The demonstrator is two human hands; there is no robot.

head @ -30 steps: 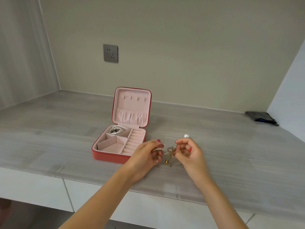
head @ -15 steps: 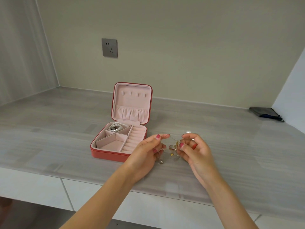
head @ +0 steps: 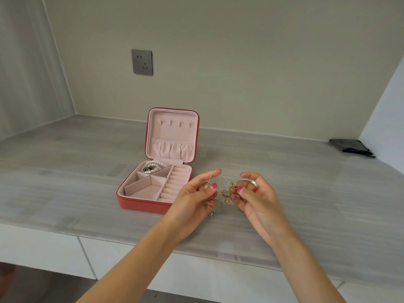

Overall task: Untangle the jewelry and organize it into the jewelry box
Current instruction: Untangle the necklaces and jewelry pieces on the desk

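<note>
The two hands are drawing a little apart now, where half a second ago they were nearly knuckle to knuckle. The left hand (head: 194, 200) is pinching a thin gold chain (head: 223, 179) and lifting it, while the right hand (head: 255, 195) is gripping the tangled cluster (head: 226, 192) of gold charms just above the table (head: 306, 193). The chain is now stretching between them as a visible strand, so I judge the knot is starting to loosen, not yet freed. The jewelry box (head: 142, 204) is standing open just left of the hands, pearls (head: 152, 167) already lying in its back compartment.
</note>
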